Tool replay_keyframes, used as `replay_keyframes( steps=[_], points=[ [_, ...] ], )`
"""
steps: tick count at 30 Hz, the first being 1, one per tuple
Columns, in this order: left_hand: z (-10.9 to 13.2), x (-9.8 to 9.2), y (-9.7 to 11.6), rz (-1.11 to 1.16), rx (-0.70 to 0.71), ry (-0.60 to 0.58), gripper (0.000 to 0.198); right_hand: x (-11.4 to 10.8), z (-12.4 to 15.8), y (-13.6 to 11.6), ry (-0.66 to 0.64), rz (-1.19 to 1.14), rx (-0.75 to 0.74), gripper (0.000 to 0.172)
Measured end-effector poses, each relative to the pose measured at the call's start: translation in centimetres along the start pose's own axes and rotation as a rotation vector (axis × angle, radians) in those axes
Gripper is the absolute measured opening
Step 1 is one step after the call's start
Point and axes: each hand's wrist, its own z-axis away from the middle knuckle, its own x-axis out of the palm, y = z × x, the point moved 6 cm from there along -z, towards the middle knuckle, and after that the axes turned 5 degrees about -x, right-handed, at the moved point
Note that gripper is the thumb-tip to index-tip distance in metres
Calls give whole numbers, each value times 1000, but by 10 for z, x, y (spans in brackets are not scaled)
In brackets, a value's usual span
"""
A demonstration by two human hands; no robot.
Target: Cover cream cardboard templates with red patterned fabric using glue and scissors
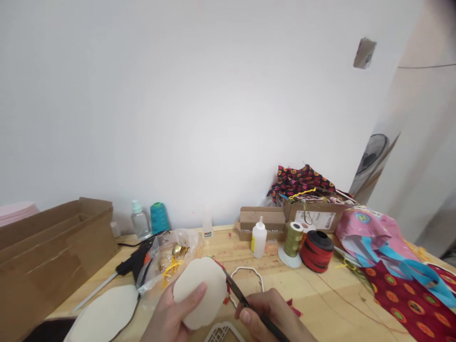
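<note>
My left hand (178, 311) grips a cream, scalloped panel (203, 292), with the thumb across its face and the fingers behind. Red patterned fabric (227, 297) shows past the panel's right edge. A slim black bladed tool (235, 290) is in my closed right hand (265, 313), its tip at that edge; whether it is scissors or a knife I cannot tell. Behind the tool lies a thin white scalloped frame (249, 270). A white lattice piece (224, 332) is partly cut off at the bottom of the view.
To the left are a cardboard box (71, 256), another cream panel (107, 313) and a black glue gun (133, 261). A white squeeze bottle (259, 240), green thread spool (293, 240) and red-black spool (317, 251) stand right of centre. Red patterned cloth (402, 294) covers the right side.
</note>
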Motion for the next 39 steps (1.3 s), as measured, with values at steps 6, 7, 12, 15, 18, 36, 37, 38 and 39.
replay_keyframes(
  steps=[6,7,12,15,18,36,37,38,39],
  points=[
    [1,4,-5,-19,0,-33,76,3,0,-2,-8,-58,-29,51],
    [2,5,-5,-20,2,-34,75,3,0,-3,-12,-66,-27,51],
    [3,6,-7,-23,-18,-26,73,3,0,-15,-53,-111,-39,53],
    [2,6,-9,-15,-16,-27,73,2,-3,-19,-94,-64,-41,55],
    [2,6,-11,-4,-19,-20,74,1,-9,-19,-131,29,-65,54],
    [3,7,-12,-31,-60,-57,82,-9,-15,-27,-213,183,-176,49],
    [3,6,-12,-32,-67,-57,82,-10,-15,-28,-219,195,-178,50],
    [3,6,-12,-34,-72,-58,81,-10,-15,-28,-223,210,-184,50],
    [3,6,-12,-36,-76,-63,80,-11,-15,-29,-224,228,-192,49]
  ],
)
